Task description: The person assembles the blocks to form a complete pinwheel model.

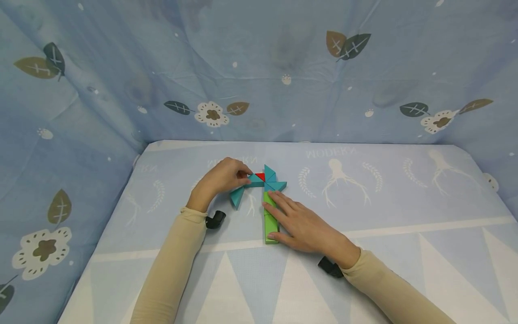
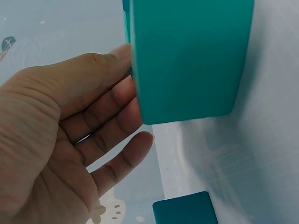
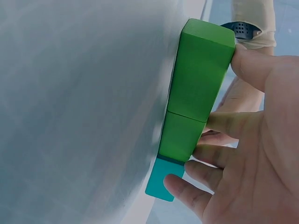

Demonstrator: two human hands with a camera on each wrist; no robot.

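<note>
My left hand pinches the left end of a teal block, with a red triangle block against it. More teal triangle blocks meet there in a pinwheel shape. Below the left hand lies a separate teal triangle block. A large teal face fills much of the left wrist view, partly covering the fingertips. Down from the pinwheel runs a column of green blocks. My right hand rests along it, fingers extended and thumb touching near its lower end.
A patterned cloth covers the table, and a blue leaf-print curtain rises behind and at the sides. Black wrist cameras hang under both wrists. Another small teal block shows low in the left wrist view.
</note>
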